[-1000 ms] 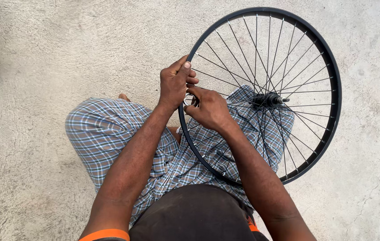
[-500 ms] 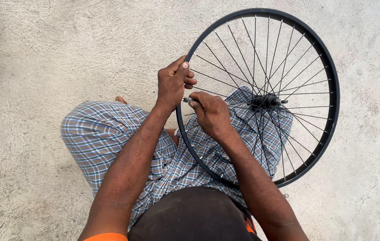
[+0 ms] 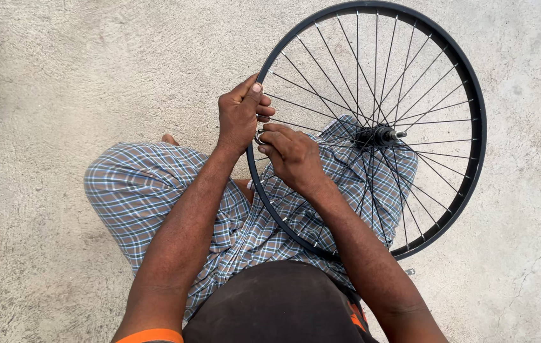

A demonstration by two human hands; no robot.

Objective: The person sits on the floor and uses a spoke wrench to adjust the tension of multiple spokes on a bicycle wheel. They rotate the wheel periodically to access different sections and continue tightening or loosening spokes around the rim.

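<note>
Head view shows us a concrete floor (image 3: 80, 70), then the black bicycle wheel (image 3: 473, 121) resting across our checked lap (image 3: 156, 197): thin silver spokes run to a dark hub (image 3: 377, 135). Our left hand (image 3: 240, 117) clasps the rim's near edge, and our right hand (image 3: 292, 155) pinches narrowly at a small metal piece (image 3: 259, 136) there; we cannot tell what it is.
</note>
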